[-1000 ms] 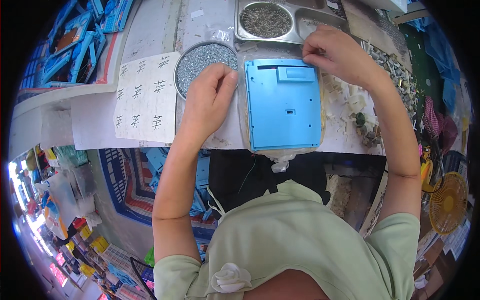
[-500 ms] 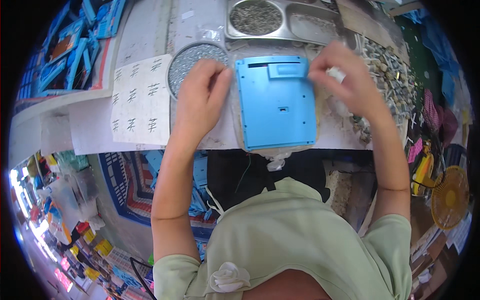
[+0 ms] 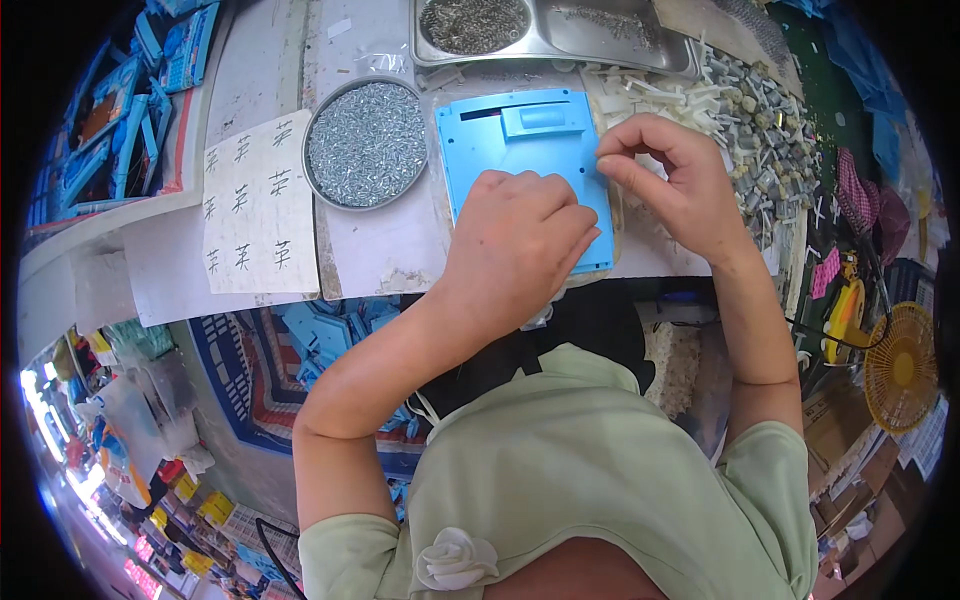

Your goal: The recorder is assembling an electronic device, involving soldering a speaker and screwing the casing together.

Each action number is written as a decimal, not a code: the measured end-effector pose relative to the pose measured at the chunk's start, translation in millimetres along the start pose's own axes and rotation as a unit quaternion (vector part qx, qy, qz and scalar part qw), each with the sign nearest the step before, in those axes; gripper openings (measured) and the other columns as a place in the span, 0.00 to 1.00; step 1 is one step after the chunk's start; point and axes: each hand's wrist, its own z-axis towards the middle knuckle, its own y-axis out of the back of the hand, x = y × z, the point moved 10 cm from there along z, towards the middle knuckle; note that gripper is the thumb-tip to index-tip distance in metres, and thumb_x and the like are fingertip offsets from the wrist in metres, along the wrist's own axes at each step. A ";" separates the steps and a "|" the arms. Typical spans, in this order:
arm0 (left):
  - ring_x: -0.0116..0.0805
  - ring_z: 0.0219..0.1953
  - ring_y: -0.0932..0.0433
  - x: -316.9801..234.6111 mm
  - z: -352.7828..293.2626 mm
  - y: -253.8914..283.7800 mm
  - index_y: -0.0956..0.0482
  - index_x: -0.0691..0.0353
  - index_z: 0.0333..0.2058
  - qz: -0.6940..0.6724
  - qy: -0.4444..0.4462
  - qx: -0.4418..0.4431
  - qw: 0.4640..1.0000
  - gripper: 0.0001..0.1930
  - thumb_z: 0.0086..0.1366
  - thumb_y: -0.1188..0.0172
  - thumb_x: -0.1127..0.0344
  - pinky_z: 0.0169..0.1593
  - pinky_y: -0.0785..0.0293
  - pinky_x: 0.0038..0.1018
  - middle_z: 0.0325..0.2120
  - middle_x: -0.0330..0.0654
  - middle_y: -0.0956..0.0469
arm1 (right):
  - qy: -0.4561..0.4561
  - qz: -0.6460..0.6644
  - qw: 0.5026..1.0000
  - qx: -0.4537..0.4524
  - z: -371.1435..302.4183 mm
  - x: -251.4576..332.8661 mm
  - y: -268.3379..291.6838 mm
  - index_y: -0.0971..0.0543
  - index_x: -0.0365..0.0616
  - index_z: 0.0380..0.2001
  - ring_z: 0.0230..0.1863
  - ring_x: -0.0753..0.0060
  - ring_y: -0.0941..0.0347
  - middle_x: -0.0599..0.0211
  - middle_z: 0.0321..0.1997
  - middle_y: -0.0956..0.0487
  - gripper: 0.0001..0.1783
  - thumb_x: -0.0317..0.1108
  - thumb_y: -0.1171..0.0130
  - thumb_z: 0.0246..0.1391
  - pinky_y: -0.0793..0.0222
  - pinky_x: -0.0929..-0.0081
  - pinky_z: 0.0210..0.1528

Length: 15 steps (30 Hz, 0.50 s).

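Note:
A light blue plastic casing (image 3: 485, 150) lies flat on the worktable, with a raised rectangular part near its far edge and small holes in its face. My left hand (image 3: 525, 235) is over its near half, with fingers curled and the tips close to its right side. Whatever those fingertips hold, if anything, is hidden. Close to the casing's right edge, my right hand (image 3: 685, 185) has thumb and forefinger pinched together. Anything between them is too small to make out. Left of the casing stands a round dish (image 3: 308, 165) full of small silver screws (image 3: 368, 143).
At the far edge sits a metal tray (image 3: 600, 42) with small parts in its compartments. White plastic pieces (image 3: 650, 95) and a heap of small metal parts (image 3: 770, 145) lie right. A marked paper sheet (image 3: 250, 225) lies left; blue casings (image 3: 115, 110) fill a container beyond it.
My left hand has moved right from beside the screw dish onto the casing. My right hand has come slightly nearer and lower by the casing's right edge. The whole view has shifted a little.

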 end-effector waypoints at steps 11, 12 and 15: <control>0.37 0.36 0.21 13.1 -17.4 29.1 0.16 0.59 0.39 0.043 0.036 -0.038 0.998 0.12 0.56 0.30 0.68 0.44 0.29 0.34 0.32 0.40 0.20 | 0.008 -0.045 0.998 -0.052 -3.5 -5.1 4.7 0.14 0.39 0.32 0.31 0.77 0.24 0.68 0.30 0.17 0.06 0.29 0.31 0.51 0.28 0.77 0.38; 0.38 0.37 0.21 39.0 -27.3 49.2 0.16 0.60 0.39 0.070 0.085 -0.072 0.991 0.11 0.56 0.30 0.69 0.44 0.28 0.34 0.32 0.41 0.20 | 0.032 -0.058 0.996 -0.053 -2.7 -1.6 4.1 0.15 0.40 0.32 0.31 0.75 0.25 0.68 0.29 0.18 0.06 0.29 0.30 0.50 0.29 0.76 0.37; 0.40 0.35 0.20 109.9 -49.4 102.1 0.16 0.64 0.36 0.252 0.192 -0.111 0.942 0.08 0.58 0.32 0.71 0.40 0.27 0.32 0.32 0.44 0.19 | 0.104 -0.099 0.988 -0.057 -4.7 5.0 -2.1 0.15 0.42 0.29 0.30 0.70 0.27 0.68 0.27 0.19 0.05 0.29 0.29 0.48 0.30 0.74 0.34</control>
